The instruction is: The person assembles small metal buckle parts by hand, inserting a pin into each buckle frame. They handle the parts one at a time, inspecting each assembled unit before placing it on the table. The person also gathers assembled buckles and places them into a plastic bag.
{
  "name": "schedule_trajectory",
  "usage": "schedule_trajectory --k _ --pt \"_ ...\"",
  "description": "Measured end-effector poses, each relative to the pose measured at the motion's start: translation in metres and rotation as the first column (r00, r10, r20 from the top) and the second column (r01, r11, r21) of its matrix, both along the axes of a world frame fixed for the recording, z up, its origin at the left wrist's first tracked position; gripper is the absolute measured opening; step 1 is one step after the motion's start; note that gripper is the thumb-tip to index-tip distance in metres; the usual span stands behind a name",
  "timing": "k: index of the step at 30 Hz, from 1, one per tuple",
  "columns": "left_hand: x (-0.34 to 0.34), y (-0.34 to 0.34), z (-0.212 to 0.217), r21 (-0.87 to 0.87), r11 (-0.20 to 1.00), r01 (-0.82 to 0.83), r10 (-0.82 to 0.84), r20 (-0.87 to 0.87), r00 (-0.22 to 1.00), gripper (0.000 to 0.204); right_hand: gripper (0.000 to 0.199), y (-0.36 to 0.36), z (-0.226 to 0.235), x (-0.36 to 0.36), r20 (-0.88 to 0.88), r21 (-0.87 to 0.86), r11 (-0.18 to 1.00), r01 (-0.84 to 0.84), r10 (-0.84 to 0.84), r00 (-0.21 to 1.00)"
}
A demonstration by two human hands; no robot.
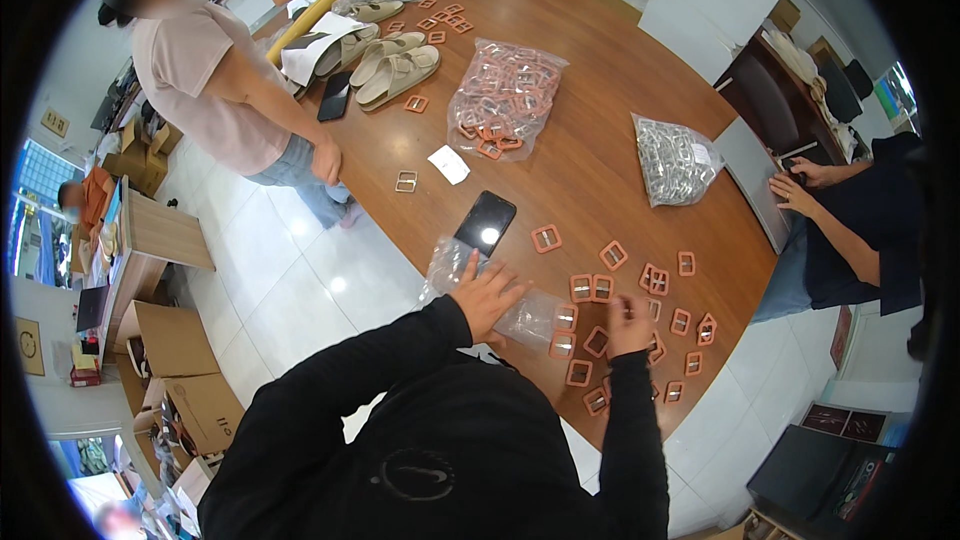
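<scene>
My left hand (486, 298) lies over a clear plastic bag (530, 317) at the table's near edge, its visible fingers stretched out. Two orange square buckles (563, 331) sit at the bag's right end. Among a scatter of similar loose buckles is my right hand (630, 324), its fingers bent downward and blurred; whether it grips a buckle is hidden. Other orange buckles (613, 255) lie beyond and to the right of this hand. Just past my left hand, a black phone (487, 220) rests face up.
A full bag of orange buckles (508, 95) and a bag of silver buckles (675, 162) stand farther up the wooden table (590, 180). Beige sandals (400, 75) lie at the far left. One person stands left; another is at the right edge beside a grey laptop (750, 175).
</scene>
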State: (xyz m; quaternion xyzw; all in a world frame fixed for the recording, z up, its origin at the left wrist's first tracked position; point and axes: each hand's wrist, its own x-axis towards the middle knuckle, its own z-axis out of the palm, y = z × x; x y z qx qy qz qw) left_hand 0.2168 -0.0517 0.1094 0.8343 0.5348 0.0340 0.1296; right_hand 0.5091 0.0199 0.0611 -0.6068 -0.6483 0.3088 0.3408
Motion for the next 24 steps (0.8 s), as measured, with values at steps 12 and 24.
schedule_trajectory --k 12,24 --pt "-0.078 0.202 -0.050 -0.110 0.805 -0.582 0.590 0.245 0.770 0.029 0.016 -0.080 0.007 -0.018 -0.038 -0.228 0.974 0.009 -0.018 0.999" --pt "-0.095 0.372 -0.073 0.281 0.844 -0.457 0.446 0.107 0.889 0.024 0.014 -0.162 0.025 -0.079 -0.096 -0.405 0.829 0.385 -0.457 0.884"
